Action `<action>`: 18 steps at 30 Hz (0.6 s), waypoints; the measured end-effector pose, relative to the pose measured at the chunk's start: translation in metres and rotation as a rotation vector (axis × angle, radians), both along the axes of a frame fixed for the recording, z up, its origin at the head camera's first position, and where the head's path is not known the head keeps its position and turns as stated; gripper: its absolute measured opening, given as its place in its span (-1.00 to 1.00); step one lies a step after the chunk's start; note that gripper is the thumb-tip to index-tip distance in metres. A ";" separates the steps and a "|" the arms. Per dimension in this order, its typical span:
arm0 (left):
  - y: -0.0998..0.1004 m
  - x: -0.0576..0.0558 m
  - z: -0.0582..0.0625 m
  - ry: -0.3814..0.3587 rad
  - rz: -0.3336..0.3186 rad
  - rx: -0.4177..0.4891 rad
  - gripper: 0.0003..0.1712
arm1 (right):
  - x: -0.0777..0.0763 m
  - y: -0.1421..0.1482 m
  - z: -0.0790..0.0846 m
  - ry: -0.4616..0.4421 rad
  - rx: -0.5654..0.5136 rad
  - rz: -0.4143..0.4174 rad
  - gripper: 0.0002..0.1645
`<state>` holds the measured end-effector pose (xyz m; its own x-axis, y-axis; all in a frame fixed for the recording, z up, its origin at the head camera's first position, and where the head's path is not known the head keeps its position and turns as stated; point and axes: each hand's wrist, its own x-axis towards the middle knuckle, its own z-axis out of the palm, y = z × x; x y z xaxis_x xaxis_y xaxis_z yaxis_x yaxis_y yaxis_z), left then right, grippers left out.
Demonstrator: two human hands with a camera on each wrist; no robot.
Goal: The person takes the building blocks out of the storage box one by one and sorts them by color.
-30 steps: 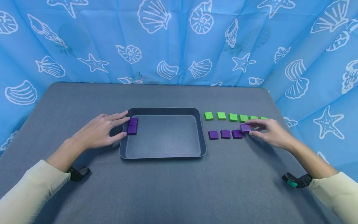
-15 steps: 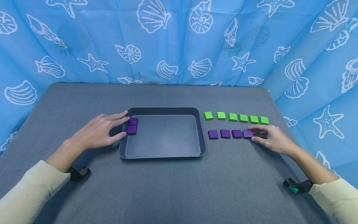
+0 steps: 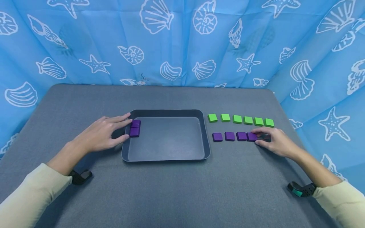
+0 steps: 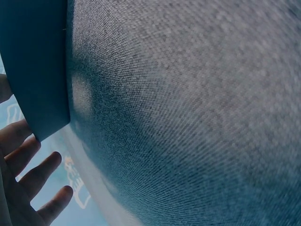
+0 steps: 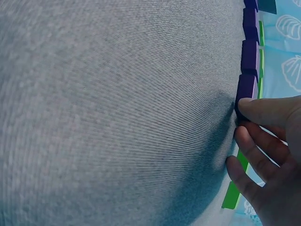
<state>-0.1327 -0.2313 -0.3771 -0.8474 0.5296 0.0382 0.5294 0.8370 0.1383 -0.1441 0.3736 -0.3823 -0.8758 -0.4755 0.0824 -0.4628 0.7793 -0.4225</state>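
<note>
My right hand (image 3: 275, 141) pinches a purple square block (image 3: 252, 137) between thumb and fingers; it lies on the table at the right end of a row of purple blocks (image 3: 229, 136). In the right wrist view the thumb (image 5: 263, 110) presses on the near side of that block. My left hand (image 3: 104, 134) rests at the left wall of a dark rectangular tray (image 3: 168, 139), fingers fairly straight and spread. Its fingertips are beside two purple blocks (image 3: 135, 128) standing one behind the other inside the tray; whether they touch the blocks is unclear.
Behind the purple row runs a row of several green blocks (image 3: 237, 119), close to the right hand's fingers. The grey cloth-covered table (image 3: 182, 193) ends at a blue shell-patterned curtain (image 3: 182, 41) at the back and right.
The right hand has lowered the purple block from above the row's end onto the table and nudged it slightly left toward its neighbour. The left hand has stayed in place.
</note>
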 end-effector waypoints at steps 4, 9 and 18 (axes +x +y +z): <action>-0.001 0.000 -0.001 0.014 -0.010 0.005 -0.28 | 0.000 0.001 0.000 0.012 0.000 0.005 -0.50; -0.002 0.000 -0.001 0.019 -0.016 0.011 -0.28 | -0.002 -0.002 0.005 -0.047 -0.008 -0.006 -0.45; -0.002 -0.001 -0.002 0.015 -0.018 0.022 -0.28 | -0.018 -0.019 0.031 -0.091 -0.009 -0.025 -0.36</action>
